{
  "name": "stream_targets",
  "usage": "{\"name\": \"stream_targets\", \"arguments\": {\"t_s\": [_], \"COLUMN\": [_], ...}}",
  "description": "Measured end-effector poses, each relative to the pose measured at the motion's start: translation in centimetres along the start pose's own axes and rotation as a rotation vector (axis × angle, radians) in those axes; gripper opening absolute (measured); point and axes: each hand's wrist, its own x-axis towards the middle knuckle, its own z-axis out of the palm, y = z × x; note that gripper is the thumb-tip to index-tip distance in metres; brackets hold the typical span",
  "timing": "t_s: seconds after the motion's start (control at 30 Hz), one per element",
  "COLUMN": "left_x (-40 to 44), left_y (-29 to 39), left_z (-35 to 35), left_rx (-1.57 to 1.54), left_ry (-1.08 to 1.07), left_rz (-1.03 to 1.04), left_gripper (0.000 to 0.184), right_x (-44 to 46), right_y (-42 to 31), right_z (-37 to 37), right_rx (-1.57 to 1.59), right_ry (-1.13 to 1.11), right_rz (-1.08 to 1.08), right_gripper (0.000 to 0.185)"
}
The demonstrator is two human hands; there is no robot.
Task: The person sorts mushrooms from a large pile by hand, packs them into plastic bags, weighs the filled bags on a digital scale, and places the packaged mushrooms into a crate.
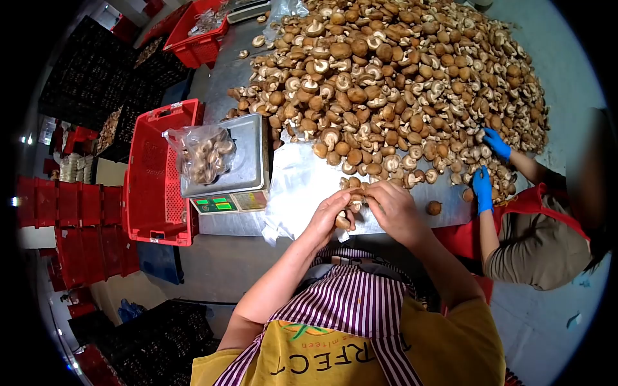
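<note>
Both hands meet just above the near edge of the metal table. My left hand (327, 217) is closed around a few brown-capped mushrooms (343, 221), one of them showing below the fingers. Bent over the same small bunch, my right hand (398, 212) has its fingertips closed on a mushroom; part of that grip is hidden. Right behind the hands begins a large pile of mushrooms (393, 90). To the left, a clear plastic bag of mushrooms (203, 154) rests on a digital scale (248, 151) with lit green displays. White plastic sheets (293, 186) lie between the scale and my hands.
A red crate (151, 141) stands left of the scale, and another red crate (196, 42) farther back. At the right, a co-worker's blue-gloved hands (481, 186) touch the pile. One loose mushroom (434, 208) lies near the table edge. Stacked red crates (80, 206) fill the left side.
</note>
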Motion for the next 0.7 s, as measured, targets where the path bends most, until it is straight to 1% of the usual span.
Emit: {"name": "stream_targets", "arguments": {"t_s": [0.1, 0.2, 0.27, 0.6, 0.7], "left_x": [-0.3, -0.6, -0.7, -1.4, -1.6], "left_y": [0.0, 0.1, 0.1, 0.6, 0.9], "left_z": [-0.2, 0.1, 0.1, 0.3, 0.4], "left_rx": [-0.025, 0.018, 0.06, 0.157, 0.187], "left_ry": [0.018, 0.017, 0.025, 0.073, 0.07], "left_rz": [-0.005, 0.009, 0.055, 0.045, 0.015], "left_gripper": [0.042, 0.04, 0.037, 0.034, 0.034], "right_x": [0.0, -0.1, -0.2, -0.6, -0.7], "right_y": [-0.3, -0.1, -0.1, -0.1, -0.2], "right_z": [0.1, 0.3, 0.4, 0.7, 0.7], "right_rx": [-0.042, -0.047, -0.04, -0.056, -0.043], "right_ry": [0.022, 0.011, 0.022, 0.003, 0.005], "right_rz": [-0.017, -0.016, -0.021, -0.056, -0.042], "right_gripper": [0.014, 0.014, 0.013, 0.015, 0.015]}}
